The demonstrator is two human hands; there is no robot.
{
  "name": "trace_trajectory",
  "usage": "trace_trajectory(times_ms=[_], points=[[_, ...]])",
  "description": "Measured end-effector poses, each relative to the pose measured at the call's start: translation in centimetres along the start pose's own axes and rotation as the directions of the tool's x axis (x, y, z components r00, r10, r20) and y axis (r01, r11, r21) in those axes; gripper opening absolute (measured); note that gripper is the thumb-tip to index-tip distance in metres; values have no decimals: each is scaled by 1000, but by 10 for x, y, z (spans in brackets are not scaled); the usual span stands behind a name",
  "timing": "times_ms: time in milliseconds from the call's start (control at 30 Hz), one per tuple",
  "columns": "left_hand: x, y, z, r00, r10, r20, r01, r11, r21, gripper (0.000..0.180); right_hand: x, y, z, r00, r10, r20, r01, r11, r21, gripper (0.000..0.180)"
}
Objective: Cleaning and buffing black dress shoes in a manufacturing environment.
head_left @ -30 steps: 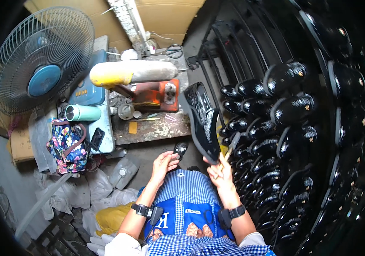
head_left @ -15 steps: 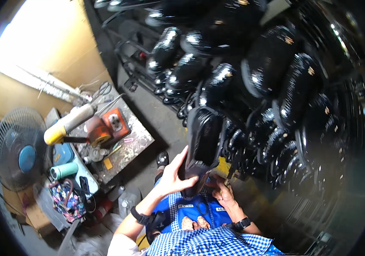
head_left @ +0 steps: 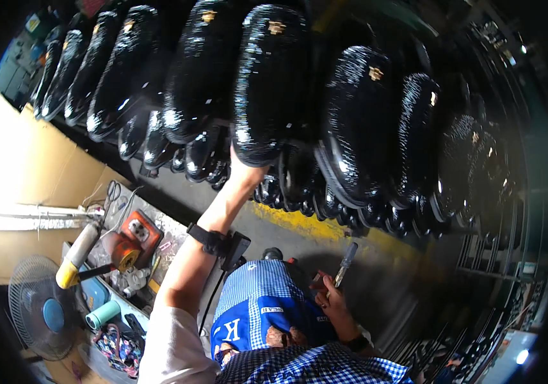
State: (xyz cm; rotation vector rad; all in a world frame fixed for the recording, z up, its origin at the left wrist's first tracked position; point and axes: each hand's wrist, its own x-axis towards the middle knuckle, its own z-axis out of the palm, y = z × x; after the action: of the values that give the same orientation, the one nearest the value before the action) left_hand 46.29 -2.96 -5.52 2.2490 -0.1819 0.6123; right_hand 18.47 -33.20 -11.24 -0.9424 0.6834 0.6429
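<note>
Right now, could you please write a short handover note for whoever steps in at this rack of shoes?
Left hand: arm raised to the rack, hand up against the underside of a glossy black shoe; the grip itself is hidden behind the shoe.
Right hand: low by the lap, closed on a thin pen-like tool.
Things: rows of black shoes fill the rack overhead. A grinder-like machine, a fan and a teal cylinder sit down to the left.
Done: the shoe is up at the rack.
Left: I cannot tell whether it is fully seated; the left hand is on it.
</note>
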Motion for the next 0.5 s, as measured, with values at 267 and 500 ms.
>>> trace_trajectory(times_ms=[267, 500], points=[[21, 45, 41, 919, -69, 388, 172, 956, -237, 47, -7, 2, -8, 999, -21, -46, 23, 999, 44, 36], [-86, 81, -50, 760, -357, 543, 649, 452, -611, 49, -4, -10, 13, 980, -100, -174, 59, 972, -226, 30]])
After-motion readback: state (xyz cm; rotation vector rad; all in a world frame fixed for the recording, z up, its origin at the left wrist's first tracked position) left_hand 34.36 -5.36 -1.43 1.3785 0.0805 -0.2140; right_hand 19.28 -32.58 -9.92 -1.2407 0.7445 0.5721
